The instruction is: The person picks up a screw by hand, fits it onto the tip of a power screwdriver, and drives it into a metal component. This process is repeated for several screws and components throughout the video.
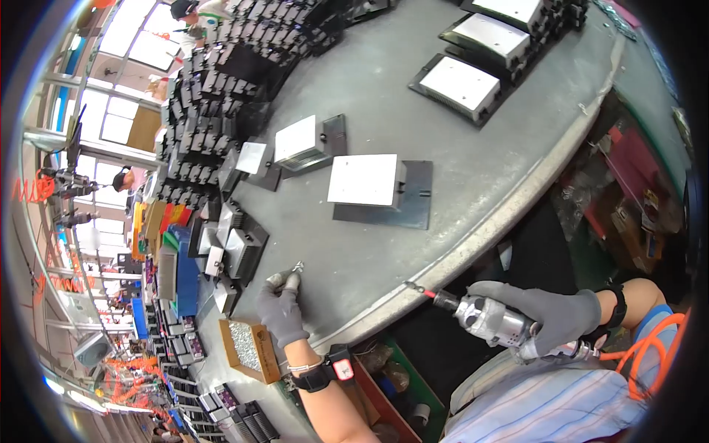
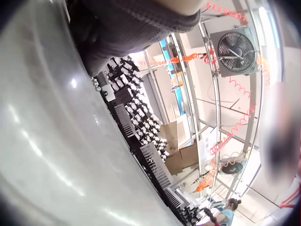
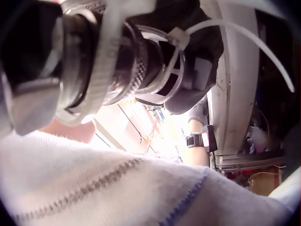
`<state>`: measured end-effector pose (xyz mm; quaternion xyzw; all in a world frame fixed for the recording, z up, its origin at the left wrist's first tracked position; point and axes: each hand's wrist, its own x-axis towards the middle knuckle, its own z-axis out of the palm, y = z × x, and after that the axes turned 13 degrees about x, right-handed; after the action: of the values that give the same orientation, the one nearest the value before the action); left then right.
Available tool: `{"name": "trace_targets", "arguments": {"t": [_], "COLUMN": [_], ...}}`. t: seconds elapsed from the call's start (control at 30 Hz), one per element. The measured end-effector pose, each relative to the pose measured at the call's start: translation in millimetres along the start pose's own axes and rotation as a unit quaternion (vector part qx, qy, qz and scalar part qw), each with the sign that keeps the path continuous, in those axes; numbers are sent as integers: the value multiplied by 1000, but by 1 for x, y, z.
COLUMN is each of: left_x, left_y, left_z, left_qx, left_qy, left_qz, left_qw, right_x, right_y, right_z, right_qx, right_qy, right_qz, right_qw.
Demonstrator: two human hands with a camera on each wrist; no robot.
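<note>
My gloved left hand (image 1: 283, 308) is low over the grey table (image 1: 354, 273), pinching a few small silver screws (image 1: 298, 266) at its fingertips. Those screws (image 2: 96, 84) also show beside the dark glove (image 2: 127, 28) in the left wrist view. In my gloved right hand (image 1: 557, 314) is a silver air screwdriver (image 1: 491, 321), gripped round its body, its bit pointing left over the table edge. A white-topped unit on a dark plate (image 1: 362, 179) lies ahead of both hands. The right wrist view shows the tool's ringed body (image 3: 108, 61) close up, with a white cable tie (image 3: 235, 28).
An open cardboard box of screws (image 1: 247, 347) sits left of my left wrist. More white-topped units (image 1: 461, 83) stand at the far right, and dense rows of black parts (image 1: 196, 140) at the far left. An orange air hose (image 1: 650, 347) trails from the screwdriver past my right arm.
</note>
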<state>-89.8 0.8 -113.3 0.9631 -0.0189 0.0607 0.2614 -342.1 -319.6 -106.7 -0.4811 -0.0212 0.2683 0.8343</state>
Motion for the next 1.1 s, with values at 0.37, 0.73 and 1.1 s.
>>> {"name": "trace_targets", "arguments": {"t": [0.37,0.73,1.1], "left_x": [-92,-107,-102], "left_y": [114,117,122], "left_z": [9,17,21], "left_qx": [-415,-468,-383], "left_qy": [-259,-343,-296], "left_qz": [-18,-67,41], "left_qw": [872,812,874], "right_x": [-3,-5,-5], "right_y": [-16,-18,-17], "right_z": [12,11,0], "right_qx": [-56,-28,-4], "right_qy": [-11,-27,-41], "right_qz": [-12,-30,-15], "right_qw": [998,999,999]}}
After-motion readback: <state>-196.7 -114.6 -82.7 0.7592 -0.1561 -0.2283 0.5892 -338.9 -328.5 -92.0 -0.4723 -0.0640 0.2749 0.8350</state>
